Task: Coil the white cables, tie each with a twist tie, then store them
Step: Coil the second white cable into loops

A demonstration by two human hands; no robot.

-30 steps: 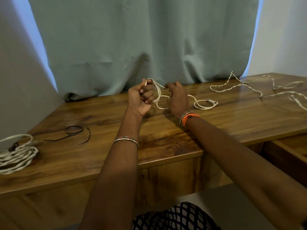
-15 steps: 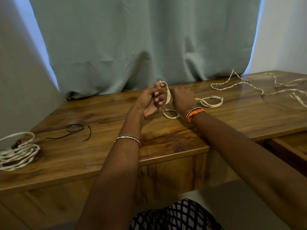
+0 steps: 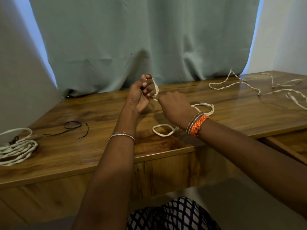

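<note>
1. Your left hand (image 3: 139, 95) is raised above the middle of the tabletop (image 3: 103, 112), palm toward you; its fingers (image 3: 147, 90) are curled round loops of the white cable (image 3: 155, 87), thumb up.
2. Your right hand (image 3: 174, 105) sits just right of the left, back of hand to the camera; the cable runs to it from the left hand, but its fingers are hidden, so you cannot tell if they pinch the cable.
3. The slack of that cable lies on the tabletop; one loop (image 3: 163, 130) near the front edge under your right wrist, another loop (image 3: 206, 107) just right of the right hand.
4. A coiled white cable (image 3: 16, 150) rests at the left edge of the tabletop.
5. Dark twist ties (image 3: 73, 126) lie between that coil and your left arm.
6. A loose twisted white cable (image 3: 249, 83) sprawls across the far right corner.
</note>
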